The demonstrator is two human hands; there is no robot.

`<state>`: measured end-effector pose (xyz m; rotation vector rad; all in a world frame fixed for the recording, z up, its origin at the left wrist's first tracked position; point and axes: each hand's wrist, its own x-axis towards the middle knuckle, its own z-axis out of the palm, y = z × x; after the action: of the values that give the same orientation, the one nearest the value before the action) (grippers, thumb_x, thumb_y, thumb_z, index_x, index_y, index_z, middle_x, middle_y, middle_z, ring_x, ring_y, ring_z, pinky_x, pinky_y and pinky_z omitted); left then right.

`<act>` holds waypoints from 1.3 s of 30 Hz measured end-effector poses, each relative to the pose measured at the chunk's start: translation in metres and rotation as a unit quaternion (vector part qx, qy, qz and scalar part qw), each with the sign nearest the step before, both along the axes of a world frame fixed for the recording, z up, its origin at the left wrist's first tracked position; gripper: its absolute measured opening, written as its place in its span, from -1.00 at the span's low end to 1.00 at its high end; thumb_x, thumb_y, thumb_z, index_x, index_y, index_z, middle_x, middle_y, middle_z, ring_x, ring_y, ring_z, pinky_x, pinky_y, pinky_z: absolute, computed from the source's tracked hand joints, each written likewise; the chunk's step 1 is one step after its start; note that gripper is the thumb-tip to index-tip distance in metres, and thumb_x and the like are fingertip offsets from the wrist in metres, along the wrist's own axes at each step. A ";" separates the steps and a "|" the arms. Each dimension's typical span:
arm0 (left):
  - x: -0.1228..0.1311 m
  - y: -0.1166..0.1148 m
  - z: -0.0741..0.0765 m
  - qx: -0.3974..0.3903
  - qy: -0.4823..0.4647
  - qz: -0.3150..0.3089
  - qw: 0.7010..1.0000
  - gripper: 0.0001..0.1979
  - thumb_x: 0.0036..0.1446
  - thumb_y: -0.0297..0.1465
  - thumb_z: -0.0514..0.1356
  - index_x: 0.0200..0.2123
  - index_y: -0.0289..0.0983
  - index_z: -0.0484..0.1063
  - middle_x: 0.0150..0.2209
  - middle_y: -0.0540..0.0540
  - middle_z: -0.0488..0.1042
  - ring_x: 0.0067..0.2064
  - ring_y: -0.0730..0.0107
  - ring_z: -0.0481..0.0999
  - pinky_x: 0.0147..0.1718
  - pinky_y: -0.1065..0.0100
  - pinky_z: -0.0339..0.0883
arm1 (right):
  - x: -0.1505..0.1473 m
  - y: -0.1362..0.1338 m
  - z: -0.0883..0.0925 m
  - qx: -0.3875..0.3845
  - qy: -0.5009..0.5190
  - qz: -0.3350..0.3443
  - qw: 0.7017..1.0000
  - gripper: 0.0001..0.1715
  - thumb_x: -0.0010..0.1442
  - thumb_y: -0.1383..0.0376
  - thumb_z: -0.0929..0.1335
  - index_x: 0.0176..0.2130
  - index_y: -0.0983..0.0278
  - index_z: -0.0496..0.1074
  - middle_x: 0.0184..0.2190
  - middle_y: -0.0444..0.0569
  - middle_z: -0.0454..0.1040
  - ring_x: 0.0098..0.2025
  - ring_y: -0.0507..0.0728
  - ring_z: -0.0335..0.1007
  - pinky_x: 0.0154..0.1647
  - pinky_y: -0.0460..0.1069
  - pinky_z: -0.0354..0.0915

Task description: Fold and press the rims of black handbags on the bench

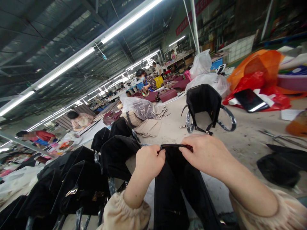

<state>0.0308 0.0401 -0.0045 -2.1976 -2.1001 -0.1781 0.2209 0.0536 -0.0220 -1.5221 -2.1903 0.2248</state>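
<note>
Closest in, black handbag [177, 191] sits upright at the worktable's [249, 140] near edge, left hand [150, 163] and right hand [206, 153] both closed, pinching its top rim; I judge it light, soft-sided and floppy, so that stiffer rim is the grip point.

Both hands are near the middle of the view, close together but not touching, backs up. L hand [150, 161] is closed to a fist, thumb pressed on the bent fingers. R hand [203, 153] is closed too, fingers curled down, thumb twd the L one. Forearms come from the bottom edge, both w/ beige sleeves gathered at the cuff.
</note>
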 end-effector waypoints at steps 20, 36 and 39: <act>0.010 -0.002 -0.001 0.147 -0.039 -0.148 0.977 -0.87 -0.01 -0.29 0.35 -0.42 -0.20 0.52 -0.33 -0.05 0.38 -0.24 0.25 0.40 -0.07 0.12 0.26 | 0.003 0.003 0.004 -0.031 0.023 0.018 0.999 -0.74 0.17 0.23 0.26 -0.40 0.15 0.53 -0.43 -0.13 0.52 -0.36 0.07 0.39 -0.39 -0.05 0.11; 0.009 -0.003 -0.002 0.163 -0.064 -0.241 0.955 -0.85 0.07 -0.50 0.22 -0.54 -0.25 0.46 -0.40 -0.03 0.35 -0.30 0.35 0.37 -0.03 0.13 0.25 | 0.004 0.003 0.003 -0.030 0.023 0.026 0.999 -0.75 0.17 0.25 0.26 -0.44 0.18 0.50 -0.44 -0.14 0.51 -0.37 0.06 0.38 -0.39 -0.06 0.09; 0.007 -0.005 -0.002 0.144 -0.080 -0.244 0.956 -0.87 0.06 -0.52 0.21 -0.51 -0.24 0.46 -0.37 0.01 0.36 -0.30 0.41 0.40 0.15 0.02 0.08 | 0.004 0.003 0.003 -0.029 0.028 0.028 0.999 -0.75 0.17 0.26 0.27 -0.45 0.19 0.49 -0.45 -0.14 0.50 -0.37 0.05 0.38 -0.39 -0.06 0.09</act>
<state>0.0375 0.0354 -0.0060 -2.5281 -1.4288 -0.6707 0.2247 0.0570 -0.0192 -1.4666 -2.2020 0.3478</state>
